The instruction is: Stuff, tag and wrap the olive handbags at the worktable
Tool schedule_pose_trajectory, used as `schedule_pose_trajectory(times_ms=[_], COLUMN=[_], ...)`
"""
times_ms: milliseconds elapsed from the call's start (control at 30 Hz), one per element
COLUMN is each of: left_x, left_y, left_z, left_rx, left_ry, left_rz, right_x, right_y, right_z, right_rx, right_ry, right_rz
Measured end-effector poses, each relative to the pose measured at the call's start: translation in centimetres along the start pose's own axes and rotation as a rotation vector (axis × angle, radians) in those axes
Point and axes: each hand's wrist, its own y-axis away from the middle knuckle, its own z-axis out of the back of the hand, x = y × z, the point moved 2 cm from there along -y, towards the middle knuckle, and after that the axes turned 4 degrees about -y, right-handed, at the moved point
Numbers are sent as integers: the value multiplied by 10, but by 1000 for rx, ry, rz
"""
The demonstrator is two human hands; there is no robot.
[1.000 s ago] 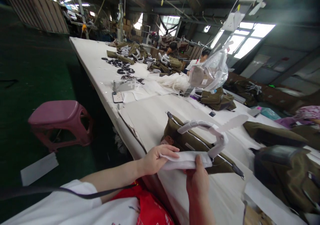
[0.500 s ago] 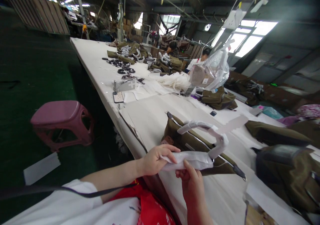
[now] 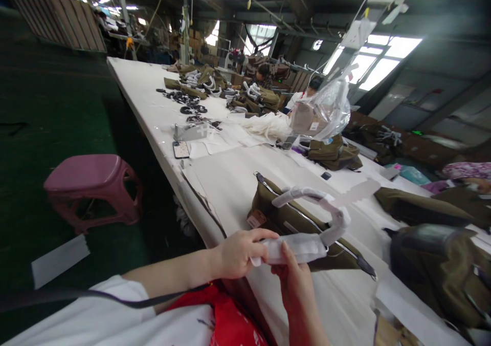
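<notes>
White wrap (image 3: 297,247), pinched between both hands' fingers (image 3: 268,235), seemingly.

The left hand (image 3: 240,252) and right hand (image 3: 295,279) are bare, with no gloves, rings or watch in view. The left forearm is uncovered up to a short white sleeve (image 3: 95,318) (a T-shirt, by the look of it). A thin dark strap (image 3: 115,297) runs across that sleeve. Below it, at the lap, lies bright red cloth (image 3: 230,320), creased and slightly glossy.
</notes>
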Motion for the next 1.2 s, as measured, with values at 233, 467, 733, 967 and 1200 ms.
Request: schedule_pose_trajectory(times_ms=[233,467,733,967,1200], left_x=[0,7,25,18,20], left_y=[6,-2,-9,-1,-7], left_z=[9,25,-20,-34,-52], left_rx=[-13,155,434,439,452], left_ry=[52,413,546,861,747], left_rz=[69,125,579,598,595], right_x=[1,2,1,-2,14], right_y=[2,1,-1,3,54], right_z=[4,10,18,25,117], right_rx=[-1,18,45,145,-48], right_ry=[60,204,280,130,465], right_rz=[56,101,95,34,255])
